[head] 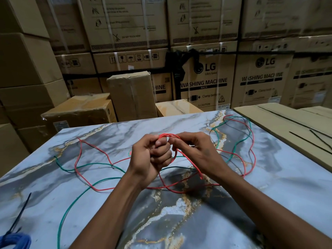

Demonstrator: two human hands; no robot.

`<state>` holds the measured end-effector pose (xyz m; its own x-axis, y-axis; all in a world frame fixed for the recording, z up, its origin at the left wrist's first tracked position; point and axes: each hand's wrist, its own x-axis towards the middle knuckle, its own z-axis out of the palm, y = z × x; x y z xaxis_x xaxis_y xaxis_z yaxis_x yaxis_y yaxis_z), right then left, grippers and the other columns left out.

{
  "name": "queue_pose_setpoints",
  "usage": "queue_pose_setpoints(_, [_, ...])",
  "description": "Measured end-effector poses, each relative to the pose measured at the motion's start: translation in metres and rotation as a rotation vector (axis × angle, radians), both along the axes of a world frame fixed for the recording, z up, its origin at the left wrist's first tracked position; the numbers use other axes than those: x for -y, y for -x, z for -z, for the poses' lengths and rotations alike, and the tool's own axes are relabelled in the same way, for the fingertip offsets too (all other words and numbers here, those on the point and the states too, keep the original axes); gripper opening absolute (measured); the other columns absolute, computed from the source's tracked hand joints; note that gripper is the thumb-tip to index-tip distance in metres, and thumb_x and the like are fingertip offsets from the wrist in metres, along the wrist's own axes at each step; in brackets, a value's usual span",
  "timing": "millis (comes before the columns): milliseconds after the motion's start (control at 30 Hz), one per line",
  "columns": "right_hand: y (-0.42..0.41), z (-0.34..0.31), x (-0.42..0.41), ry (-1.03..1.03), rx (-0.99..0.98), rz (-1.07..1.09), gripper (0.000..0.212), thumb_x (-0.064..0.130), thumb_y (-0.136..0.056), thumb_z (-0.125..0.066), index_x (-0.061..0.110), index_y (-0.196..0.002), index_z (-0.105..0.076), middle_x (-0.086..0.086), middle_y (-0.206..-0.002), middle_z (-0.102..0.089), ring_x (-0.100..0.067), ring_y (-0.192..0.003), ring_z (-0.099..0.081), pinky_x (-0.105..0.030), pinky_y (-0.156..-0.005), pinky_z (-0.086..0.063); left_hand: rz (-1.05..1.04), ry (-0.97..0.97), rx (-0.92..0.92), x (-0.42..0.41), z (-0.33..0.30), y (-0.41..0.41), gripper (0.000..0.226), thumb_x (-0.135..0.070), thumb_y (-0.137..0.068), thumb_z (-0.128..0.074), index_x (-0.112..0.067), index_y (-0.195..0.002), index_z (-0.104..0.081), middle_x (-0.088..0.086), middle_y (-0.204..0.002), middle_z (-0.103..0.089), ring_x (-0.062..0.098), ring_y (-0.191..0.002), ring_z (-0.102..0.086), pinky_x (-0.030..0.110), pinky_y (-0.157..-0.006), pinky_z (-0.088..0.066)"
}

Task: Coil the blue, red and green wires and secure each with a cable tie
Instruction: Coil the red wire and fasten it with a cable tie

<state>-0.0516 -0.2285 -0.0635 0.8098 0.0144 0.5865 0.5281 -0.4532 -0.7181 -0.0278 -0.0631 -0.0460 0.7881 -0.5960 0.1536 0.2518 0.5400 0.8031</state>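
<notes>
Nearest us, the coiled blue wire (15,240) sits at the table's (53,203) near-left corner. Our left hand (150,157) grips small red wire (93,187) loops; our right hand (195,150) pinches that strand. The green wire (71,209) sprawls loose.

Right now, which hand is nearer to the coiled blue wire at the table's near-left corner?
Left. The left hand grips red wire loops mid-table, on the side toward the blue wire coil. The right hand pinches the same red wire farther right.
</notes>
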Motion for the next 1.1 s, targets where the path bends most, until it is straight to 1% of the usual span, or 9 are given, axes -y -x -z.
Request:
queue_pose_setpoints(233, [-0.001,0.001,0.005,0.014,0.023,0.004,0.022,0.024,-0.104,-0.059,0.018,-0.094,-0.077,0.018,-0.065,-0.062,0.0,-0.062,-0.054,-0.022,-0.062,-0.041,0.122,0.034,0.024,0.001,0.001,0.0,0.026,-0.016,-0.097,-0.035,-0.007,-0.082,-0.054,-0.004,-0.059,-0.026,0.009,-0.046,-0.022,0.025,-0.05,-0.029])
queue_pose_setpoints(333, [0.0,0.0,0.006,-0.015,-0.021,-0.036,0.024,0.028,-0.104,-0.057,0.019,-0.092,-0.076,0.016,-0.06,-0.058,-0.003,-0.058,-0.052,-0.025,-0.056,-0.042,0.131,0.048,0.021,0.002,0.001,-0.001,0.026,-0.015,-0.1,-0.035,-0.005,-0.087,-0.055,-0.004,-0.061,-0.03,0.008,-0.048,-0.029,0.025,-0.052,-0.035])
queue_pose_setpoints(500, [0.004,-0.016,0.013,-0.31,-0.282,-0.159,0.013,0.023,-0.09,-0.077,0.012,-0.095,-0.081,-0.004,-0.077,-0.07,-0.012,-0.052,-0.05,-0.025,-0.048,-0.039,0.107,0.063,-0.021,-0.002,0.003,-0.006,0.022,-0.013,-0.093,-0.034,-0.015,-0.073,-0.044,-0.006,-0.059,-0.016,0.01,-0.048,-0.012,0.024,-0.048,-0.021])
queue_pose_setpoints(633, [0.008,-0.028,0.034,-0.468,-0.488,-0.148,0.029,0.021,-0.077,-0.083,0.002,-0.098,-0.08,-0.009,-0.082,-0.07,-0.006,-0.047,-0.036,-0.017,-0.044,-0.028,0.039,0.051,-0.082,-0.009,0.001,-0.011,0.025,-0.017,-0.084,-0.035,-0.02,-0.06,-0.042,-0.006,-0.057,-0.008,0.012,-0.046,-0.004,0.025,-0.044,-0.011])
queue_pose_setpoints(733, [0.006,-0.031,0.045,-0.416,-0.552,0.004,0.03,0.033,-0.086,-0.078,0.002,-0.086,-0.076,0.003,-0.054,-0.047,-0.008,-0.046,-0.029,-0.023,-0.049,-0.021,0.069,0.003,-0.075,-0.008,0.003,-0.01,0.026,-0.02,-0.085,-0.038,-0.021,-0.06,-0.04,-0.007,-0.057,-0.007,0.012,-0.046,-0.003,0.026,-0.044,-0.009])
queue_pose_setpoints(867, [0.007,-0.038,0.057,-0.427,-0.596,0.076,0.041,0.052,-0.079,-0.079,0.013,-0.079,-0.064,0.005,-0.056,-0.026,-0.013,-0.051,-0.019,-0.031,-0.055,-0.015,0.104,-0.01,-0.052,-0.001,0.003,-0.006,0.026,-0.022,-0.089,-0.04,-0.02,-0.063,-0.038,-0.006,-0.057,-0.009,0.011,-0.047,-0.004,0.025,-0.044,-0.011])
queue_pose_setpoints(967, [0.01,-0.045,0.064,-0.784,-0.587,-0.156,0.031,0.011,-0.072,-0.083,0.017,-0.093,-0.06,0.004,-0.062,-0.04,-0.008,-0.051,-0.036,-0.02,-0.048,-0.036,0.034,-0.02,-0.043,-0.004,0.003,-0.012,0.026,-0.022,-0.088,-0.041,-0.02,-0.062,-0.038,-0.007,-0.052,-0.014,0.01,-0.045,-0.005,0.024,-0.042,-0.011])
queue_pose_setpoints(1033, [0.008,-0.046,0.065,-1.074,-0.507,-0.289,0.052,-0.01,-0.069,-0.07,0.012,-0.114,-0.06,-0.006,-0.078,-0.06,-0.014,-0.068,-0.06,-0.022,-0.067,-0.058,-0.014,-0.04,-0.055,-0.008,0.005,-0.018,0.026,-0.022,-0.086,-0.042,-0.02,-0.061,-0.039,-0.009,-0.047,-0.02,0.01,-0.044,-0.005,0.023,-0.04,-0.011])
queue_pose_setpoints(1100, [0.006,-0.046,0.062,-1.227,-0.384,-0.367,0.055,-0.011,-0.073,-0.06,0.013,-0.123,-0.057,-0.009,-0.09,-0.069,-0.023,-0.086,-0.071,-0.032,-0.086,-0.06,-0.059,-0.076,-0.051,-0.01,0.008,-0.022,0.025,-0.022,-0.085,-0.042,-0.02,-0.06,-0.039,-0.009,-0.046,-0.021,0.008,-0.041,-0.006,0.023,-0.039,-0.012])
